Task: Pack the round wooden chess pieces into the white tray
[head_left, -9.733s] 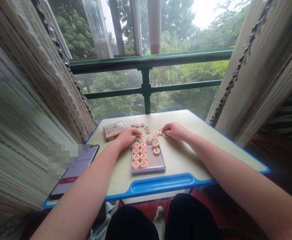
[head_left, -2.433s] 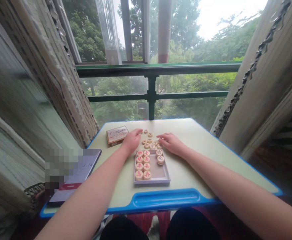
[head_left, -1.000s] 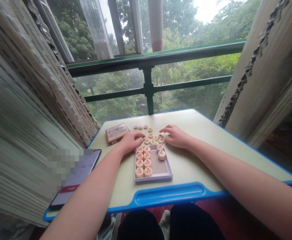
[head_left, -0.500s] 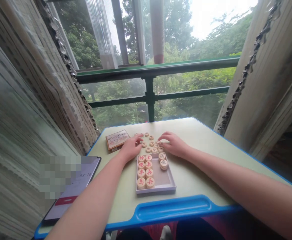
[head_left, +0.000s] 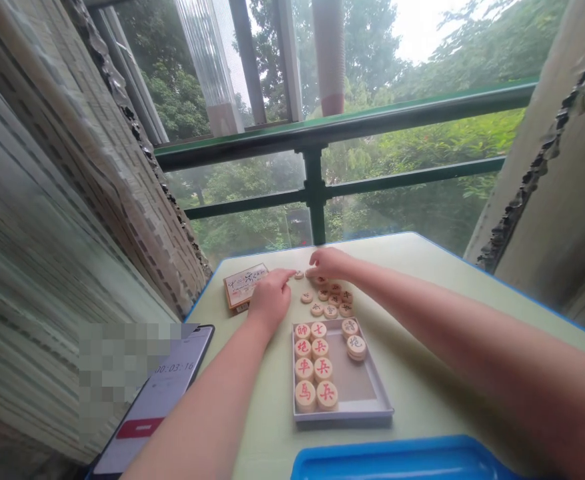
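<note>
- Head view, looking down past both forearms at a pale green table with a blue edge and a blue pen groove along the near side.
- Left hand: index finger stretched out toward a lone wooden xiangqi piece, its tip just beside that piece, with the other fingers loosely curled. I cannot tell whether it holds anything.
- Right hand: fingers pressed together and pointing down at the far end of a loose group of wooden xiangqi pieces. The hand hides its fingertips, so any pinch cannot be told.
- Shallow grey tray: it lies just nearer than the loose group and holds two columns of red-lettered pieces, plus a two-piece stack and one more piece on its right side.
- Loose pieces: they lie flat on the table, their characters probably dark, though too small to read.
- Printed cardboard box: it lies flat to the left of the left hand, near the far edge of the table.
- Smartphone: it lies at the left edge, showing a running timer, partly blurred out.
- Green window railing: it stands beyond the table, with trees outside.
</note>
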The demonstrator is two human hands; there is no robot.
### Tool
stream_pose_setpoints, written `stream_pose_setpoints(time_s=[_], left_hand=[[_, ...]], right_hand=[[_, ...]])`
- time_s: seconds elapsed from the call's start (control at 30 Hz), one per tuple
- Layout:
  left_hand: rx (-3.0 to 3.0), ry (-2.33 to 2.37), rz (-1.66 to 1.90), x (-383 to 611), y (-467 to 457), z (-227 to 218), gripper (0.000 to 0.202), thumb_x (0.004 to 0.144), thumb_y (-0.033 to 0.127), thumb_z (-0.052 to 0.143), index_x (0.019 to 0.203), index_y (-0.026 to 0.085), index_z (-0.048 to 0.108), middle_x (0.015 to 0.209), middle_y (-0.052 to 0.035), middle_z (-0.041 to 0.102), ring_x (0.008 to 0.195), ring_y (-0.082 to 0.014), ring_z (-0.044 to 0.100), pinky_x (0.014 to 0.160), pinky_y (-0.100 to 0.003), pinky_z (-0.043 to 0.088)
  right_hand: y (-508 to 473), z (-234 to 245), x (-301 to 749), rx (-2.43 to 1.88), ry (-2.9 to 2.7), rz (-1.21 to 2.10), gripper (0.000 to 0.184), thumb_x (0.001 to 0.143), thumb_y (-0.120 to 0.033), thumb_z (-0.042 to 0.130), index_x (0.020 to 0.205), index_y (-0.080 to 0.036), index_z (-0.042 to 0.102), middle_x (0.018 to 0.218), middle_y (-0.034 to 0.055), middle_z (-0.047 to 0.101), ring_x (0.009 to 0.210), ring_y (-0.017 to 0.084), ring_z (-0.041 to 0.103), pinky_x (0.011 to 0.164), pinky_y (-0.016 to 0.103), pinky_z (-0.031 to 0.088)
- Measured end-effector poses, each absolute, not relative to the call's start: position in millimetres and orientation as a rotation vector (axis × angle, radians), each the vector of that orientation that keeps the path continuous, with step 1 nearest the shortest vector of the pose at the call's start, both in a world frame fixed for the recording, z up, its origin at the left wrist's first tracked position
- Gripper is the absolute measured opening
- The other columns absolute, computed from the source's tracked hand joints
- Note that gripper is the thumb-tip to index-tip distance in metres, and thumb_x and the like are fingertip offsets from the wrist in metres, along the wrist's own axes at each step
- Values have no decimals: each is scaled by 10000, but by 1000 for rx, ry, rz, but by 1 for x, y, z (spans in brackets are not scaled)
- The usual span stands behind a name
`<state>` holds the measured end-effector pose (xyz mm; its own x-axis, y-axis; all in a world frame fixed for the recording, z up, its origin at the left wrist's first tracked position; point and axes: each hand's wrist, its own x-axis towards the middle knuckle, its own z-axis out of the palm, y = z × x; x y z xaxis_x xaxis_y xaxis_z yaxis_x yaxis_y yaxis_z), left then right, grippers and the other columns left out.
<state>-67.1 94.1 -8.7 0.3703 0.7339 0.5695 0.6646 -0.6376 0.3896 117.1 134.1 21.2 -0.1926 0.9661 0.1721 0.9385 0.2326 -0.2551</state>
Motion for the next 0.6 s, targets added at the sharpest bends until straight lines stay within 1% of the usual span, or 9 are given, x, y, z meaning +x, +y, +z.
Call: stream_pose_setpoints(time_s=[0.07,0.13,0.27,0.33,0.47,0.5,0.6], left_hand=[[2505,1291,1121,-66,95,-9,410,715,21,391,997,183,641,1004,-51,660,915,-182,603,864,-317,469],[2486,1293,1124,-66,95,-9,394,722,21,393,976,178,650,990,-50,669,905,-179,609,857,-313,472],[2506,1317,1105,-67,93,-7,339,741,42,411,904,182,673,959,-44,686,918,-182,609,872,-321,468],[2517,1310,1121,-67,91,-5,333,739,44,420,896,188,676,953,-37,690,913,-179,612,866,-319,471],[2549,1252,1180,-64,83,0,288,725,69,461,866,184,684,883,-31,704,847,-175,628,804,-303,491],[2563,1235,1194,-63,80,1,269,725,82,473,853,183,687,869,-32,707,830,-175,631,791,-303,493],[2598,1171,1237,-60,73,4,234,723,105,490,813,178,693,841,-35,712,775,-168,634,761,-294,494]], right_hand=[[131,21,119,-1771,-2196,191,235,670,-387,640,786,-189,693,814,74,695,752,231,614,630,291,440],[124,22,119,-1764,-2158,223,188,678,-353,640,757,-188,683,786,66,693,749,220,612,628,280,432],[102,30,118,-1702,-2043,240,157,730,-311,603,802,-177,645,845,57,685,758,176,605,637,252,433],[85,37,122,-1561,-1904,387,160,744,-309,596,809,-165,619,831,61,676,748,158,599,637,245,439],[40,49,136,-1328,-1817,974,197,713,-307,628,843,-159,610,757,47,658,656,132,579,556,238,436],[30,49,139,-1303,-1800,1038,210,707,-307,631,858,-162,621,744,40,652,642,127,568,536,235,424],[10,44,147,-1228,-1722,1016,244,720,-336,612,898,-174,651,769,29,638,663,119,544,526,231,398]])
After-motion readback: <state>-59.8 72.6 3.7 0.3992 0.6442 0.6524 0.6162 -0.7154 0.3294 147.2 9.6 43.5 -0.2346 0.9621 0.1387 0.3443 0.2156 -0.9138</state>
